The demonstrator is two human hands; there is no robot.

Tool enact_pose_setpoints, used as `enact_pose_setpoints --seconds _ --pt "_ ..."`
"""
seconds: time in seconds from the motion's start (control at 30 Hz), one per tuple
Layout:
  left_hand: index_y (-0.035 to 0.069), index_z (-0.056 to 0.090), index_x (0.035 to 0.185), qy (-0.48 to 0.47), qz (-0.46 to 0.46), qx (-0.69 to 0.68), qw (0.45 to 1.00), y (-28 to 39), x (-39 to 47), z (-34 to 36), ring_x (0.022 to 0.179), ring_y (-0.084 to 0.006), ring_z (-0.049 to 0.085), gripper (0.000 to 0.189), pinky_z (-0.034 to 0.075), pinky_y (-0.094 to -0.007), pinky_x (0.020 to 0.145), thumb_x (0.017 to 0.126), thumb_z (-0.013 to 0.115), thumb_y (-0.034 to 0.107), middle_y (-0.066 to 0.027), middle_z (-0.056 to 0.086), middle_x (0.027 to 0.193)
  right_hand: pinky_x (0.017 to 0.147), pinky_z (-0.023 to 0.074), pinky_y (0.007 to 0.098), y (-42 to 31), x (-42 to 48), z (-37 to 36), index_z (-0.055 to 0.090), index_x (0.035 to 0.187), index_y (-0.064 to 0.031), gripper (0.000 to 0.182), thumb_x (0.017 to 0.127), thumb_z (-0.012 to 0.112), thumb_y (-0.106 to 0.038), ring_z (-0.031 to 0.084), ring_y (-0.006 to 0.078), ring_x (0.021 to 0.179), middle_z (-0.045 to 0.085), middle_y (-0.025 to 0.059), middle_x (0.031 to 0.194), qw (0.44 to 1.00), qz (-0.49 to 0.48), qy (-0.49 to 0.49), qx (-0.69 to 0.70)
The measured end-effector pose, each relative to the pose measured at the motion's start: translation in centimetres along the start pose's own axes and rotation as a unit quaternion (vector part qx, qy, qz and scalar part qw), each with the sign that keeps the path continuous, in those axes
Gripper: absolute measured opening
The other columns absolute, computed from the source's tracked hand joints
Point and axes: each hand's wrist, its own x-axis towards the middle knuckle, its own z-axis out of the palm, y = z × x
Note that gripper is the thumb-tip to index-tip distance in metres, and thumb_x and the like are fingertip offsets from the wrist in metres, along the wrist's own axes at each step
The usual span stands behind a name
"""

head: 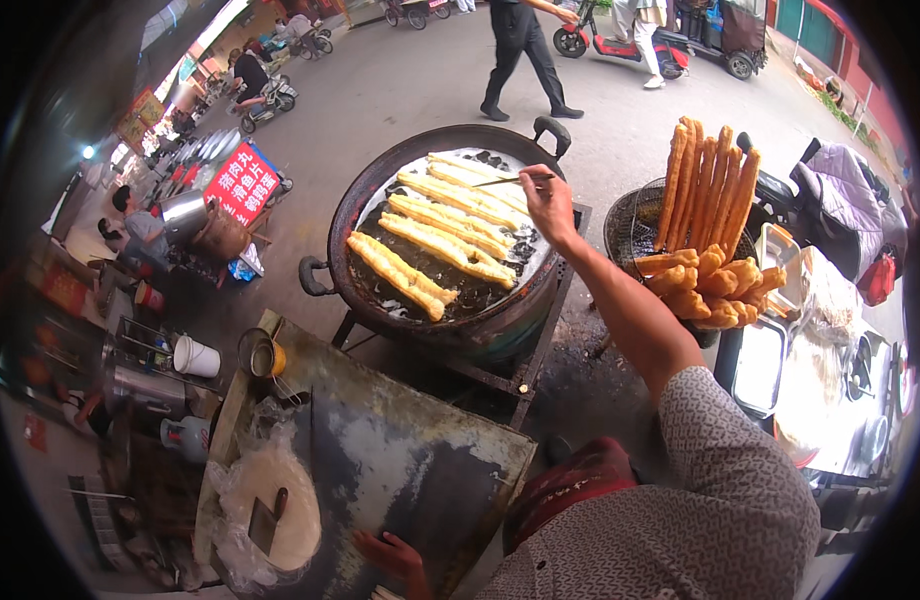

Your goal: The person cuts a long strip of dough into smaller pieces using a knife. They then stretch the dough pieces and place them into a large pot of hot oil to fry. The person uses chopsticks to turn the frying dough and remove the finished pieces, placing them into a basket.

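My right hand (547, 204) grips dark chopsticks (497, 181) over the far right part of a wide iron wok (460, 313) of hot oil. Several pale yellow fried dough sticks (448, 250) float side by side in the oil, with foam around them. My left hand (388, 553) is low over the worn work board (400, 427), fingers apart, nothing seen in it. To its left, a slab of dough (298, 502) lies on plastic film, with a cleaver (265, 523) on top. Browned dough sticks (704, 187) stand and lie in a wire basket (617, 225) right of the wok.
A strainer (259, 354) and a yellow-handled cup (278, 358) sit at the board's far left corner. The wok rests on a metal stand (531, 390). Trays (760, 367) and bags (827, 300) are at right. A person (527, 52) walks on the street beyond; others ride scooters.
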Motion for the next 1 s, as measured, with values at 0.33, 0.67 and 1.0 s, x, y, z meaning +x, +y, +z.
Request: enact_pose_setpoints --seconds 0.33,0.67,1.0 --pt "-0.006 0.041 0.148 0.003 -0.025 -0.004 1.000 0.8 0.2 -0.1 0.150 -0.0462 0.031 0.048 0.028 -0.0575 0.121 0.109 0.043 0.021 -0.0251 0.035 0.161 0.075 0.0526 0.0422 3.1 2.3 -1.0 0.070 0.104 -0.0017 0.025 0.100 0.061 -0.025 0.068 0.0371 0.081 0.069 0.0225 0.085 0.996 0.023 -0.074 -0.044" --pt "-0.006 0.039 0.149 0.001 -0.025 0.016 1.000 0.3 -0.6 -0.4 0.150 -0.0462 0.030 0.048 0.029 -0.0571 0.122 0.109 0.042 0.022 -0.0238 0.034 0.162 0.075 0.0528 0.0424 1.4 3.0 0.4 0.070 0.103 -0.0046 0.014 0.099 0.063 -0.016 0.069 0.0399 0.085 0.070 0.0210 0.089 0.991 -0.016 -0.104 -0.087" --pt "-0.004 0.038 0.150 -0.017 -0.032 -0.003 0.999 2.1 0.9 -1.4 0.151 -0.0452 0.029 0.048 0.028 -0.0566 0.122 0.108 0.043 0.019 -0.0238 0.033 0.163 0.067 0.0564 0.0317 7.4 7.1 -1.5 0.074 0.098 0.0001 0.024 0.098 0.068 -0.023 0.072 0.0166 0.069 0.075 0.0095 0.079 0.995 0.005 -0.042 -0.087"
